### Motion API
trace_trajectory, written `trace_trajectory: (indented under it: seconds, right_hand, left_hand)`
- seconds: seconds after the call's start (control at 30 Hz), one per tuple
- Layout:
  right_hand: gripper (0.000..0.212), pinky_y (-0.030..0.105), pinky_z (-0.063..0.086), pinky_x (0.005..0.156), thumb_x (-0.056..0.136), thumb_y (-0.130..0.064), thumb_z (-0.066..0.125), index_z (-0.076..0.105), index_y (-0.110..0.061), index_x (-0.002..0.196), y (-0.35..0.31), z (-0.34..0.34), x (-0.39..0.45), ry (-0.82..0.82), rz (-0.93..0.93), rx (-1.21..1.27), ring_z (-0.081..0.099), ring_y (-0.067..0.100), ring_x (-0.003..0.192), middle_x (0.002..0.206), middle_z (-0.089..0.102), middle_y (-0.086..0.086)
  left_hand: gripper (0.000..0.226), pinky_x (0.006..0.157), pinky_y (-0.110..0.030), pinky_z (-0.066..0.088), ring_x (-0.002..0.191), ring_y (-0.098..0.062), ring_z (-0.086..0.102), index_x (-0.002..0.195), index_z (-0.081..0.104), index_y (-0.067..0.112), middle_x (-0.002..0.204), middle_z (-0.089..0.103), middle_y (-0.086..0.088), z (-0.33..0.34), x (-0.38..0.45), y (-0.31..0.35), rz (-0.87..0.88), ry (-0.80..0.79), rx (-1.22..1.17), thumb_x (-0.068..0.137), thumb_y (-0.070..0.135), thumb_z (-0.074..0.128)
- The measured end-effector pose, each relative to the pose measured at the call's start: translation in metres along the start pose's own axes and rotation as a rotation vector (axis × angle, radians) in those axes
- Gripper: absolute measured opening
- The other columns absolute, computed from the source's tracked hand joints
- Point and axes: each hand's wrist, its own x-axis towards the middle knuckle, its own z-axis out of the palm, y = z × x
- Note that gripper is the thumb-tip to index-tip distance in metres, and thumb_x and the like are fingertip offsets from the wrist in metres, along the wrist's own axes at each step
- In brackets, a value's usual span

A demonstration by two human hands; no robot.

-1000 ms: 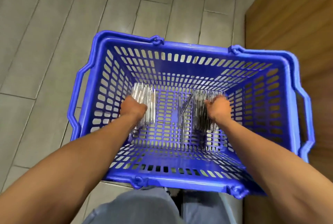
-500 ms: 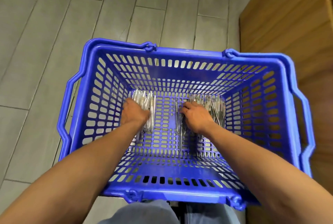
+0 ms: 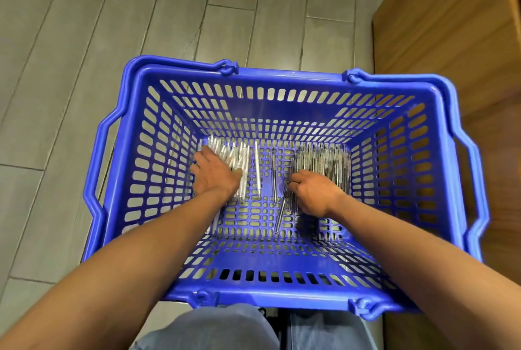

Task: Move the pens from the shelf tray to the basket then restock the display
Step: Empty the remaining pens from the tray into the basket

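Basket: the blue plastic basket (image 3: pixel 282 297) sits on the grey tiled floor (image 3: pixel 84 39) in front of my knees, with a wooden cabinet (image 3: pixel 451 25) just to its right. Both carry handles are folded down along the rim.
Pens on the left: a heap of white pens (image 3: pixel 234 156) lies on the basket's slotted bottom, toward the far left corner. One white pen (image 3: pixel 257 169) lies alone just to the right of the heap.
Pens on the right: a heap of clear, darker pens (image 3: pixel 324 159) lies toward the far right corner. A few loose ones (image 3: pixel 282 208) lie between the two heaps, one of them at a slant.
My left hand: my left hand (image 3: pixel 215 175) lies palm down on the white heap, fingers spread and reaching to the left. It presses on the pens without closing round any that I can see.
My right hand: my right hand (image 3: pixel 313 193) is on the near edge of the clear heap, fingers curled down into the pens. Whether they actually grip any I cannot tell.
My legs: grey trousers (image 3: pixel 211 330) show at the bottom edge, below the basket.
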Motion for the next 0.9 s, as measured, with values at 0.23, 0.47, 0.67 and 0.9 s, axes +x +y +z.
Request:
trace_trajectory:
  seconds: [0.23,0.47,0.67,0.9]
  right_hand:
    - [0.015,0.034,0.056,0.076,0.091,-0.013,0.050,0.060,-0.014,0.102,-0.013,-0.007,0.020,0.022,0.316,0.343,0.061,0.020,0.080,0.096,0.065,0.003]
    - [0.023,0.037,0.058,0.077,0.096,-0.027,0.059,0.057,-0.008,0.109,-0.022,-0.015,0.049,-0.011,0.574,0.551,0.064,0.022,0.080,0.088,0.064,0.006]
    - [0.052,0.031,0.051,0.065,0.098,-0.010,0.050,0.027,0.000,0.144,-0.037,-0.013,0.071,0.037,0.759,0.570,0.059,0.024,0.081,0.103,0.062,0.015]
    - [0.064,0.028,0.048,0.058,0.094,-0.009,0.058,0.021,0.000,0.146,-0.025,-0.010,0.058,0.045,0.744,0.578,0.059,0.022,0.074,0.089,0.058,0.009]
  left_hand:
    - [0.072,0.083,-0.046,0.049,0.115,-0.031,0.049,0.131,0.033,0.011,0.133,0.039,-0.012,-0.004,-0.016,-0.022,0.020,-0.024,0.185,0.084,0.050,0.070]
    - [0.037,0.072,-0.035,0.050,0.096,-0.027,0.063,0.125,0.051,0.014,0.112,0.064,-0.006,-0.011,-0.009,-0.008,0.186,-0.102,0.313,0.095,0.034,0.056]
    - [0.033,0.076,-0.036,0.054,0.097,-0.028,0.065,0.117,0.058,0.011,0.110,0.065,-0.008,-0.003,0.000,-0.003,0.205,-0.056,0.313,0.097,0.037,0.055]
    - [0.030,0.079,-0.043,0.058,0.084,-0.029,0.067,0.102,0.063,0.007,0.094,0.069,-0.010,-0.008,0.011,-0.009,0.154,-0.031,0.204,0.099,0.035,0.052]
